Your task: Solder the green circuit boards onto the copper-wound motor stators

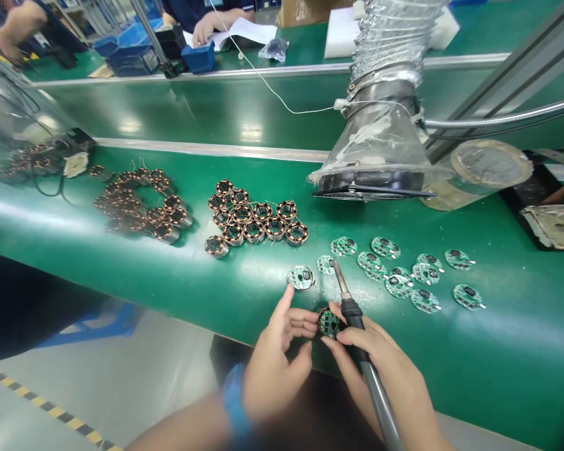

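Narrow grip in both hands: the left hand (272, 366) and the right hand (380, 369) meet around one round green circuit board (329, 323), held low over the near edge of a green tabletop (521, 326). The left fingers (305, 319) reach forward, spread, to the board's left rim. The right fingers (352, 338) pinch its right side and also wrap one soldering iron (355, 313), whose tip points away from the person and sits just beyond the board. One blue wristband (235, 394) circles the left wrist; both forearms rise from the lower edge of the view.

Just beyond the held board and to its right lie about twelve loose circuit boards (424, 300), some overlapping. Farther left of it stand twelve copper-wound stators (254, 230) in a loose group. Left of those is a second, denser group of copper-wound stators (126, 210), too crowded to count, and a smaller heap (28, 164) lies beyond. One fume extraction hood (376, 169) hangs well beyond the held board. Past the tabletop, a co-worker's hand (207, 28) rests on white paper (237, 31).
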`<action>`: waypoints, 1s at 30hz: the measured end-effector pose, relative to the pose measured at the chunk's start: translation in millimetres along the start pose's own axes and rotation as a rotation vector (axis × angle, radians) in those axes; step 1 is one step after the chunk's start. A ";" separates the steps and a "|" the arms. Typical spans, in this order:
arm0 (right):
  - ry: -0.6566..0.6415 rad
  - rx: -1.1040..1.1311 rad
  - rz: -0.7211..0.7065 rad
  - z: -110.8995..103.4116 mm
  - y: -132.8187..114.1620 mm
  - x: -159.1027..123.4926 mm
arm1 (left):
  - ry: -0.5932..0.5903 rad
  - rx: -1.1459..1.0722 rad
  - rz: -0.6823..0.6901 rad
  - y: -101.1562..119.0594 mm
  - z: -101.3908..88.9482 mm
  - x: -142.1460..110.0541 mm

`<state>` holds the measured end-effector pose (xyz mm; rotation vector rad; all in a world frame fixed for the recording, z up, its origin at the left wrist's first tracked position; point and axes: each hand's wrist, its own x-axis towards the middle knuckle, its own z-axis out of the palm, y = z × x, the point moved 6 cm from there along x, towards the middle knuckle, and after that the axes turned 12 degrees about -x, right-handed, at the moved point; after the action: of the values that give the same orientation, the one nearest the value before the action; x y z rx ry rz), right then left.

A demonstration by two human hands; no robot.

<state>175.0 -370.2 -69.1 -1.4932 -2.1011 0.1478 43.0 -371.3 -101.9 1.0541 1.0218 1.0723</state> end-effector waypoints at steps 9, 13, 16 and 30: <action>0.035 0.038 -0.013 -2.0 3.4 -6.4 | 0.113 0.602 0.193 2.9 2.5 2.3; 0.191 -0.066 0.134 -21.9 44.2 -7.0 | 0.270 0.627 0.216 10.0 -30.7 0.0; 0.181 -0.143 0.198 -22.8 75.6 6.4 | 0.357 0.529 0.243 23.1 -60.6 7.1; 0.147 -0.277 0.061 7.8 95.8 49.1 | 0.395 1.221 0.395 69.6 -133.5 21.7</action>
<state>240.2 -288.3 -95.1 -1.6717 -2.0209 -0.2335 -94.4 -319.8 -61.7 2.1292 1.9390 0.9395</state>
